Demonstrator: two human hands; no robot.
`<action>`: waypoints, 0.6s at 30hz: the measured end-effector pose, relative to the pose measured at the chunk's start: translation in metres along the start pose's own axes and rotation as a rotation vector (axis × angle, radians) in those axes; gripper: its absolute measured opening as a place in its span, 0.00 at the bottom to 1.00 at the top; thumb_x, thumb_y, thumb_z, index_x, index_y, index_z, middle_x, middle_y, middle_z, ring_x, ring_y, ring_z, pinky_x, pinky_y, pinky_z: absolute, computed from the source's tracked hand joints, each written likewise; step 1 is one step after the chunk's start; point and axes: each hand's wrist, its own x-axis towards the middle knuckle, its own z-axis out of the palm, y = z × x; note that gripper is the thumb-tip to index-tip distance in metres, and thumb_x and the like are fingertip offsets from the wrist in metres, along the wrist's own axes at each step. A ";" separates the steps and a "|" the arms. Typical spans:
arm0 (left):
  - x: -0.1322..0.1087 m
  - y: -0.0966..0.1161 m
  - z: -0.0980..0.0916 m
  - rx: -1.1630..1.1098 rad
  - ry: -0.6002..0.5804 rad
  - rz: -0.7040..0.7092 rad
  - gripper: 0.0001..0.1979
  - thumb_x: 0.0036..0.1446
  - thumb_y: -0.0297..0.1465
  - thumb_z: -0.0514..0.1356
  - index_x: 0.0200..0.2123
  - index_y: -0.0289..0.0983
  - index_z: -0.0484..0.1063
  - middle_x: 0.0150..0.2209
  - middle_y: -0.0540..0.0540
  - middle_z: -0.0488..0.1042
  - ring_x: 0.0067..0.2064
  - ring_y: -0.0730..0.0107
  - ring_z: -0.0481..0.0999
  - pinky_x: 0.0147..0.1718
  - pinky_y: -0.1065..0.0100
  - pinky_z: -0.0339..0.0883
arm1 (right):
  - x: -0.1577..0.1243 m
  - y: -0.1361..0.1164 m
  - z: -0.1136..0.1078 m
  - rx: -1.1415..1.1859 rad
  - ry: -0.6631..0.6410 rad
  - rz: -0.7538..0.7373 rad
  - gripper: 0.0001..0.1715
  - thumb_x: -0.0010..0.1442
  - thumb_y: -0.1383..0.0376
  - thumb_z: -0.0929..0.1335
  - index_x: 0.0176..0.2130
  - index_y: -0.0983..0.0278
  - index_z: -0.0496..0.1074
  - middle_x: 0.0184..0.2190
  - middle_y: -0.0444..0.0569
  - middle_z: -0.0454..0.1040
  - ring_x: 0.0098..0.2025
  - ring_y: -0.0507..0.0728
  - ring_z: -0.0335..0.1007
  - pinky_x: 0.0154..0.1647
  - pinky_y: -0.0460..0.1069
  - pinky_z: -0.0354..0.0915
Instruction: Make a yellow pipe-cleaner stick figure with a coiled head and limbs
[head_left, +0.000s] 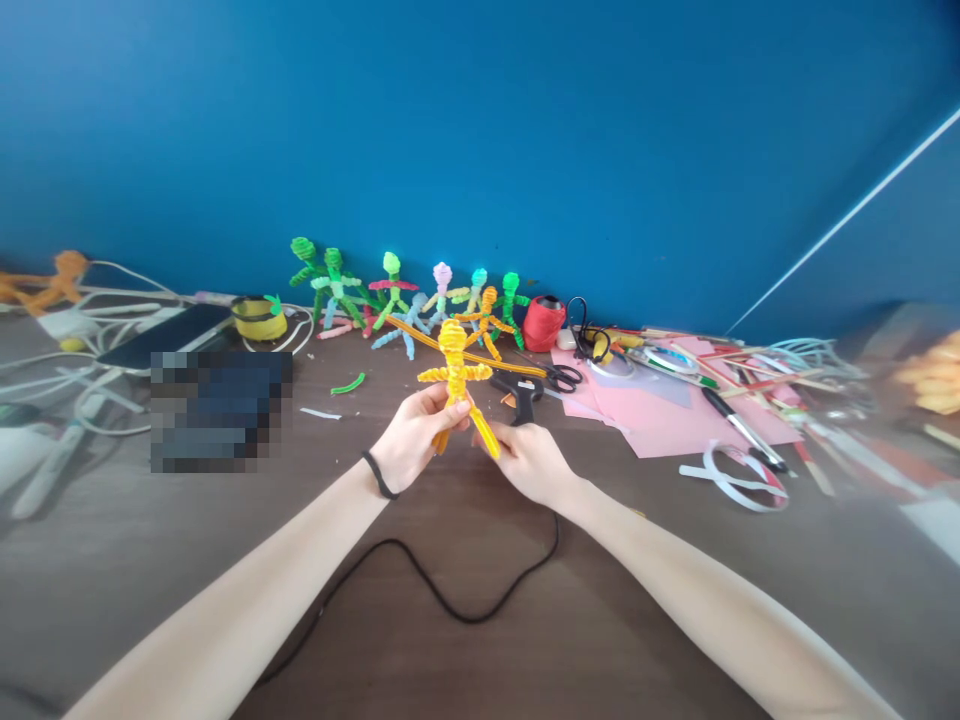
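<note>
A yellow pipe-cleaner figure (454,375) with a wound round head, two short arms and two legs is held upright over the table. My left hand (417,432) pinches its body between thumb and fingers. At the figure's right leg, my right hand (526,458) is closed, fingers curled on the leg's lower end. Just behind the hands lies a black glue gun (525,393), partly hidden. Black scissors (562,377) rest beside it. An orange pipe-cleaner figure (489,318) stands behind the yellow one.
Several coloured pipe-cleaner figures (391,285) line the blue wall. Pink paper (660,430), a black marker (742,428) and a white strip coil (739,485) lie right. Left are a tape roll (259,320) and a dark phone-like slab (169,335). A black cord (450,605) crosses the table front.
</note>
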 end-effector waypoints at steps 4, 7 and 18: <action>0.000 -0.005 0.003 -0.035 0.034 -0.002 0.09 0.40 0.30 0.64 0.25 0.33 0.68 0.23 0.52 0.66 0.24 0.81 0.63 0.25 0.76 0.58 | -0.003 -0.011 0.012 -0.194 -0.033 -0.054 0.22 0.62 0.57 0.52 0.39 0.65 0.67 0.23 0.49 0.73 0.23 0.53 0.68 0.23 0.45 0.49; 0.000 -0.009 0.005 0.012 0.062 0.010 0.09 0.42 0.31 0.63 0.25 0.33 0.67 0.22 0.53 0.65 0.23 0.81 0.62 0.23 0.76 0.56 | -0.004 -0.018 0.017 -0.214 -0.019 -0.095 0.20 0.62 0.57 0.53 0.44 0.66 0.63 0.28 0.50 0.74 0.24 0.54 0.69 0.22 0.45 0.49; 0.001 -0.012 0.002 0.528 0.312 0.139 0.05 0.41 0.30 0.61 0.24 0.35 0.69 0.25 0.48 0.72 0.29 0.67 0.70 0.29 0.68 0.61 | -0.009 -0.025 0.007 0.064 -0.105 -0.105 0.15 0.62 0.60 0.53 0.37 0.64 0.61 0.23 0.45 0.69 0.22 0.53 0.64 0.22 0.45 0.48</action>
